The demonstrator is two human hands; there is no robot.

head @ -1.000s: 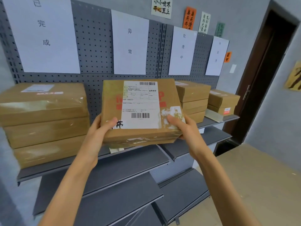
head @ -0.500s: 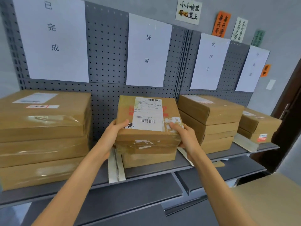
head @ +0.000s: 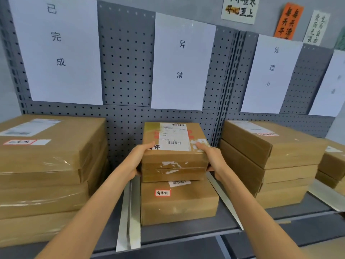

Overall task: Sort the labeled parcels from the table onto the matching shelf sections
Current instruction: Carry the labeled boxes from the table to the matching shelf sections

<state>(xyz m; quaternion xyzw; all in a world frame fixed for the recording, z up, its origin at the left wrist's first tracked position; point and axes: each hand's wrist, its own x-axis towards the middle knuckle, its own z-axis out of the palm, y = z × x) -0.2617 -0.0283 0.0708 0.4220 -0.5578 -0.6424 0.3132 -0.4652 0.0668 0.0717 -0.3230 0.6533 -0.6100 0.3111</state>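
Note:
A brown cardboard parcel point(head: 174, 157) with a white shipping label on top lies on a lower parcel point(head: 179, 204) in the middle section of the grey shelf point(head: 186, 229). My left hand point(head: 139, 157) grips its left side, thumb on top. My right hand point(head: 211, 158) grips its right side the same way. A white sign point(head: 182, 61) with two black characters hangs on the pegboard straight above this section. The lower parcel carries a small red-framed sticker on its top.
A stack of large parcels point(head: 46, 176) fills the left section under another sign point(head: 56, 47). A second stack point(head: 268, 161) stands in the right section, more boxes point(head: 332, 165) beyond it. White divider strips point(head: 128, 217) lie either side of the middle stack.
My hands carried the parcel forward and down from in front of the shelf onto the lower parcel in the middle section. The camera came closer to the shelf.

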